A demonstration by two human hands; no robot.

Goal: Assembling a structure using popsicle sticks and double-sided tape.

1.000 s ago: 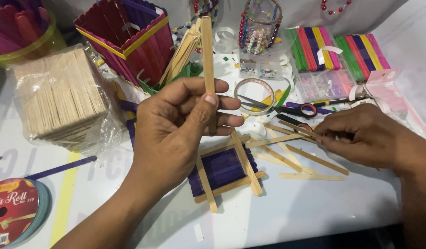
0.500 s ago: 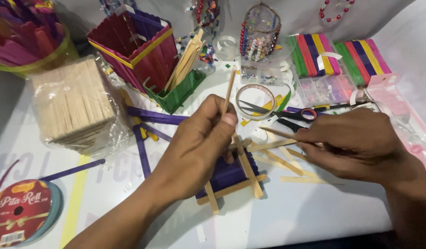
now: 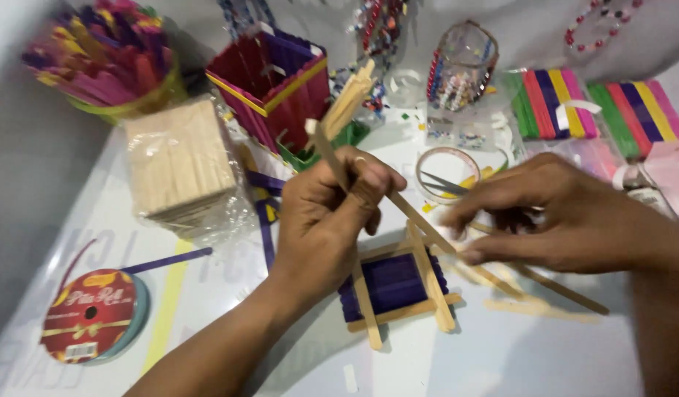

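My left hand [image 3: 332,213] grips a plain wooden craft stick [image 3: 413,215] that slants from upper left down to the right, over a small frame [image 3: 398,283] of purple sticks crossed by plain ones. My right hand [image 3: 567,213], blurred with motion, hovers at the stick's lower end with fingertips pinched near it and near loose plain sticks [image 3: 545,290] on the white table [image 3: 207,279]. I cannot tell whether it holds anything.
A wrapped block of plain sticks [image 3: 181,162] lies at left, a tub of coloured sticks [image 3: 108,62] behind it. A red and purple stick box [image 3: 277,84], coloured stick packs [image 3: 597,103], a tape ring [image 3: 446,173], scissors [image 3: 446,184] and a ribbon spool [image 3: 89,323] surround the work.
My left hand lowered the stick from upright to a slant over the frame. My right hand moved left toward the stick's lower end. The camera view shifted slightly.
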